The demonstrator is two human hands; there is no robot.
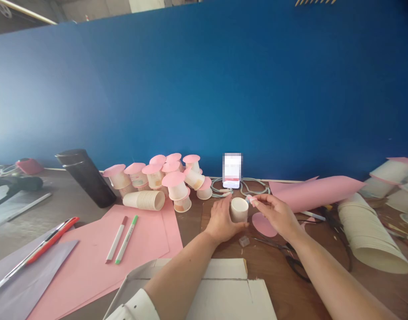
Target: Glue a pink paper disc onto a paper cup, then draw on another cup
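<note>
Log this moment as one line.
left hand: holds cup on table | right hand: small item at cup top | pink disc: beside cup

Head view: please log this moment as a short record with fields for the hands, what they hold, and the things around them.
Left hand: grip wrapped round a paper cup standing on the wooden table
Right hand: pinches a small pale object at the cup's top edge; what it is cannot be told
Beside cup: pink paper disc, partly under the right hand
Behind: pile of disc-topped cups
Left: two markers on a pink sheet
By right forearm: scissors
</note>
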